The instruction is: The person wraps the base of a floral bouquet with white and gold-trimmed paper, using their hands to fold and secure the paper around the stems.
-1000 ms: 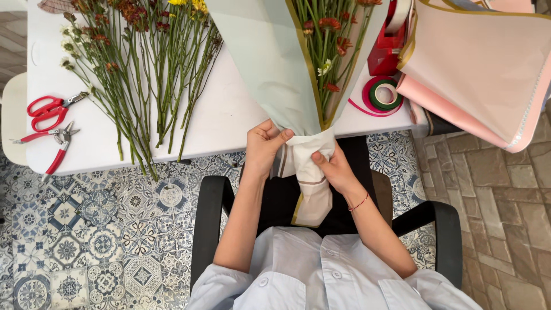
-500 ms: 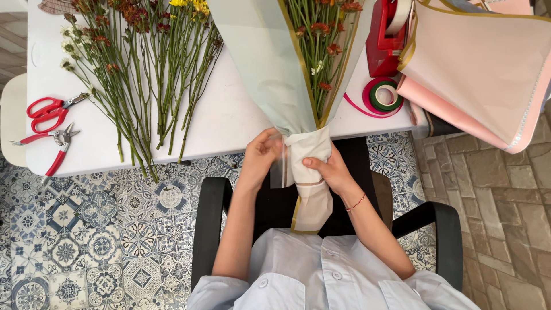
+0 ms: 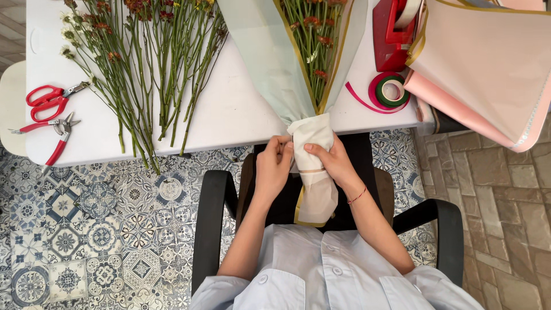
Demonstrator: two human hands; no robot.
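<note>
Both hands gripped the pale-green paper-wrapped flower bouquet (image 3: 310,149) at its gathered neck, just off the white counter (image 3: 241,115) edge: right hand (image 3: 333,163) clenched around it to keep the wrap tight, left hand (image 3: 274,166) fingers pinching the thin band there.

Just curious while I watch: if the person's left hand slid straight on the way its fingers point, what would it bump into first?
The left hand points up and slightly right, along the wrapped bouquet. It would likely meet the edge of the white table first, though depth is hard to judge.
</note>
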